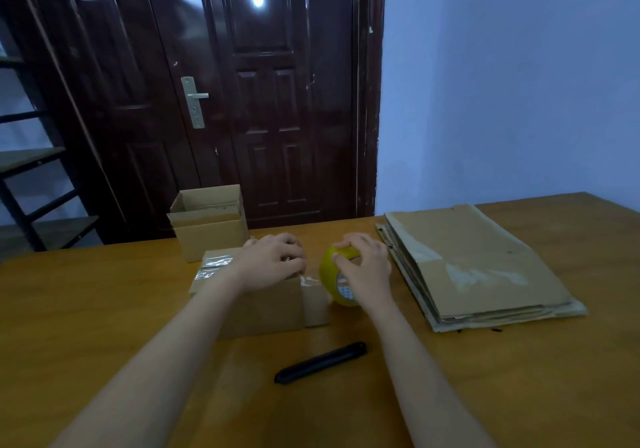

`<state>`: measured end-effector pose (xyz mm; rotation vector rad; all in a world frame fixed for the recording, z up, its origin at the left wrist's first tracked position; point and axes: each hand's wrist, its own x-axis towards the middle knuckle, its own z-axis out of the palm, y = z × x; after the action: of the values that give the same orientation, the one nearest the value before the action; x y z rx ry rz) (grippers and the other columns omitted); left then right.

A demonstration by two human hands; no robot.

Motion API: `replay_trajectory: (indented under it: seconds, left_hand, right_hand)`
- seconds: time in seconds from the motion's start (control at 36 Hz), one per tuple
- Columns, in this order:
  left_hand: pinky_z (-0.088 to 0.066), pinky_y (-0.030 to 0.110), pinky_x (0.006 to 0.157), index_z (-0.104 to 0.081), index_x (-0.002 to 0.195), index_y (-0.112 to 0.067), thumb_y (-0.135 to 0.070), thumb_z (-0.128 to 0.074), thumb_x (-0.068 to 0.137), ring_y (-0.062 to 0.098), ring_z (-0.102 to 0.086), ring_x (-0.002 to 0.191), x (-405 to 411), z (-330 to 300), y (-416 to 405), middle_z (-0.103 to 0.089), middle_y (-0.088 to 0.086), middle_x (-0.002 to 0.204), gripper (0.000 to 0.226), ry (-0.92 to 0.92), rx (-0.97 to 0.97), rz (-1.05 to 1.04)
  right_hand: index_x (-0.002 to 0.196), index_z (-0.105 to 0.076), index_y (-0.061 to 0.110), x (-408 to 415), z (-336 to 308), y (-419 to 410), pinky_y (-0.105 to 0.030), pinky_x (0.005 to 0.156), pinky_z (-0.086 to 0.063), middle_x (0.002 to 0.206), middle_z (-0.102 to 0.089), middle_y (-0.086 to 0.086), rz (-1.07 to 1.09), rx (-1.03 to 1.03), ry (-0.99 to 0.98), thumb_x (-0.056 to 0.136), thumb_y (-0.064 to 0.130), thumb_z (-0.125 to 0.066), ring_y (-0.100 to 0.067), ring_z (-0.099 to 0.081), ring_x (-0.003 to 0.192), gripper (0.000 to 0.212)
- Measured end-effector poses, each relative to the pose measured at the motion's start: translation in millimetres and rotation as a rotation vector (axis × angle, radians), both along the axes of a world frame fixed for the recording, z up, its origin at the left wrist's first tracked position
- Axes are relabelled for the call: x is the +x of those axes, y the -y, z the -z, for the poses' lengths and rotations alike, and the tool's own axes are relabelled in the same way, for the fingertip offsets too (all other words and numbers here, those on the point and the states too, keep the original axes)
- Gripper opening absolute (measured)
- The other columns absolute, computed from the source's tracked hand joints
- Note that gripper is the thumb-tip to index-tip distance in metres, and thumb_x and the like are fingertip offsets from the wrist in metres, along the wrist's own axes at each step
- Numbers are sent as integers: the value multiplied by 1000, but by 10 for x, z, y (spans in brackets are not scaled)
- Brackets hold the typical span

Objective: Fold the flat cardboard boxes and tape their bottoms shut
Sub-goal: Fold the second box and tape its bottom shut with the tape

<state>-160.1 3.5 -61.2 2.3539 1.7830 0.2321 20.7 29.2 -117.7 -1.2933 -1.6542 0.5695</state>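
A folded cardboard box [263, 305] lies bottom-up on the table in front of me, with a strip of clear tape [213, 267] across its top. My left hand [273, 262] presses down on the box's right top edge, fingers curled over the tape line. My right hand [363, 267] grips a yellow tape roll [334, 276] just off the box's right end. A short stretch of tape runs from the roll to the box. A stack of flat cardboard boxes [478, 264] lies at the right.
A finished open box [209, 226] stands behind the one I work on. A black utility knife [320, 363] lies on the wooden table [104, 309] near me. A dark door and a metal shelf stand beyond the table's far edge.
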Motion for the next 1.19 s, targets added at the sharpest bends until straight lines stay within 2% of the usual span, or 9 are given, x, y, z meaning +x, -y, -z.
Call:
replay_trajectory:
  seconds: [0.19, 0.31, 0.42, 0.53, 0.64, 0.89, 1.03, 1.08, 1.19]
  left_hand:
    - [-15, 46, 106, -62, 76, -41, -40, -42, 97, 12, -32, 132, 3, -2, -29, -37, -15, 145, 28, 15, -25, 28]
    - [-11, 50, 111, -68, 82, -37, -46, -41, 97, 11, -24, 138, 3, -4, -41, -32, -17, 149, 32, 15, -34, 53]
    - [-5, 55, 115, -70, 81, -33, -47, -41, 97, 7, -23, 138, 25, 3, -48, -37, -20, 146, 36, 13, -19, 61]
    - [-6, 53, 116, -71, 84, -31, -49, -39, 97, 5, -26, 136, 11, 44, -48, -42, -19, 142, 39, -2, 19, 61]
    - [-19, 48, 113, -71, 85, -31, -51, -37, 96, 7, -30, 134, 5, 66, -44, -45, -16, 141, 41, -47, 80, 77]
    - [-25, 45, 109, -71, 85, -28, -51, -38, 96, 7, -33, 132, 16, 64, -34, -48, -16, 138, 41, -11, 86, 44]
    - [-24, 40, 106, -72, 90, -26, -49, -38, 97, 6, -33, 131, 36, 70, -25, -48, -17, 137, 41, -19, 92, 50]
    - [-24, 39, 104, -71, 92, -27, -49, -37, 98, 7, -33, 131, 32, 65, -25, -48, -16, 138, 41, -30, 99, 56]
    - [-26, 40, 104, -71, 94, -28, -50, -37, 97, 8, -33, 131, 17, 73, -16, -49, -16, 138, 41, -28, 107, 61]
  right_hand:
    - [86, -57, 34, 12, 6, 33, -46, 105, -27, 106, -48, 22, 26, 5, -28, 83, 28, -63, -12, -35, 115, 8]
    - [84, -53, 36, -13, -15, 68, -51, 112, -16, 108, -46, 21, 90, -1, 16, 84, 30, -61, -16, -39, 121, 10]
    - [85, -56, 33, -57, 16, 80, -52, 115, -6, 114, -51, 19, 153, 5, 19, 86, 29, -60, -15, -39, 124, 6]
    - [87, -63, 30, -75, 48, 82, -52, 115, -4, 124, -56, 14, 179, 27, -34, 89, 27, -58, -14, -40, 125, 6]
    - [90, -65, 27, -61, 67, 62, -54, 115, -9, 120, -61, 13, 151, 56, -101, 90, 25, -57, -14, -43, 123, 8]
    - [97, -66, 29, -17, 99, 163, -51, 107, -34, 106, -59, 17, 66, 108, -158, 93, 22, -54, -9, -52, 113, 14]
    - [90, -61, 26, -9, 72, 258, -50, 101, -40, 89, -55, 20, 110, 172, -147, 96, 17, -49, 6, -51, 85, 16]
    - [88, -63, 20, -31, 64, 260, -52, 98, -43, 83, -54, 22, 138, 220, -144, 95, 13, -50, 3, -50, 80, 17]
    - [84, -59, 25, -69, 20, 277, -50, 100, -42, 82, -57, 19, 99, 170, -185, 95, 11, -49, -12, -56, 91, 20]
